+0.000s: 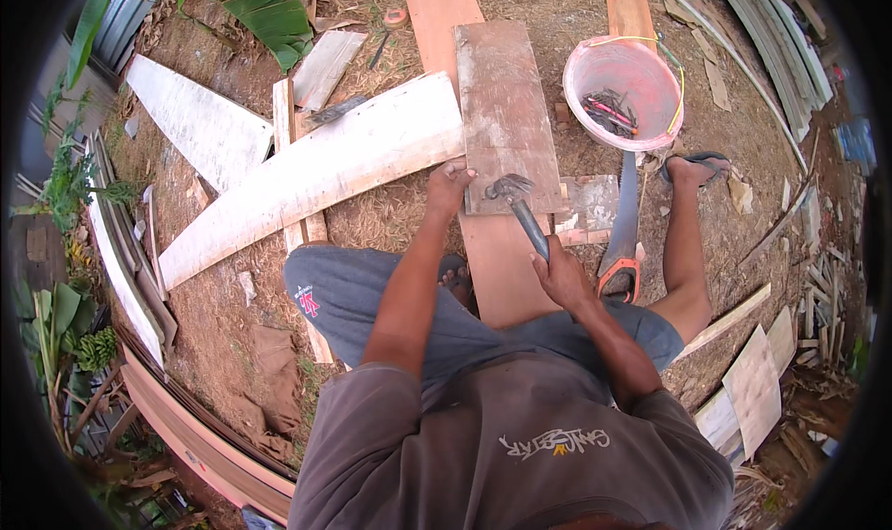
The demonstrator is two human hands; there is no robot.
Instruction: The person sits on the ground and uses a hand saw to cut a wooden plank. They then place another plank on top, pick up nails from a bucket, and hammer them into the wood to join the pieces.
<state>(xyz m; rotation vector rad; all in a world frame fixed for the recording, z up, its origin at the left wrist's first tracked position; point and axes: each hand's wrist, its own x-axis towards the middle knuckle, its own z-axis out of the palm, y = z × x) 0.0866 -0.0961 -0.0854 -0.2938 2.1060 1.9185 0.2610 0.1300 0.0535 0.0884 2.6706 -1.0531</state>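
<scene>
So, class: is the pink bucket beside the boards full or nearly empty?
Nearly empty. The pink bucket stands upright with its mouth open; only a small heap of nails lies on its bottom, and the inner wall is bare.

My left hand (449, 179) covers the spot on the board (506, 112) under my fingertips, so whether I pinch a nail there cannot be told. My right hand (560, 274) hides the hammer (518, 205) handle's end. The long plank (497, 261) disappears beneath my knees at centre. The bucket (621, 89), upper right, holds small dark pieces too tiny to identify. My left foot is hidden.
</scene>
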